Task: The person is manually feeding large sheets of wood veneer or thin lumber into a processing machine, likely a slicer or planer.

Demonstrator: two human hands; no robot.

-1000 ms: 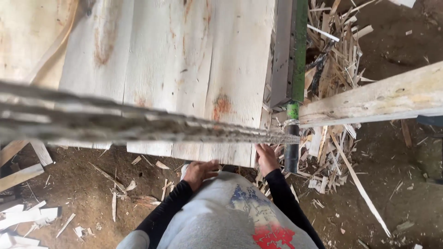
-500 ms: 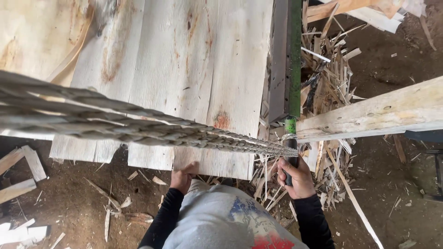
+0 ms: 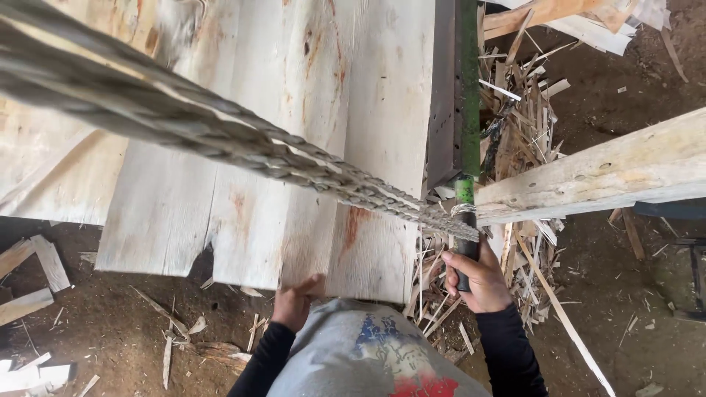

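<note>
Pale wooden boards (image 3: 294,147) lie side by side in front of me, their near ends over the dirt floor. My left hand (image 3: 296,300) grips the near end of one board. My right hand (image 3: 476,276) is closed around the dark lower end of a long green-and-black handle (image 3: 465,169) that runs away from me along the boards' right edge. A thick twisted rope (image 3: 243,140) crosses from the upper left down to the handle and is tied just above my right hand.
A heavy pale beam (image 3: 596,180) juts in from the right, ending near the handle. Splintered offcuts and slivers (image 3: 522,125) are heaped right of the boards. Short wood blocks (image 3: 33,272) lie on the dirt at left. Dark metal frame (image 3: 695,272) at far right.
My right hand went from the board's end rightward to the handle and closed around it. My left hand shifted to the board end. The view has drawn nearer the boards.
</note>
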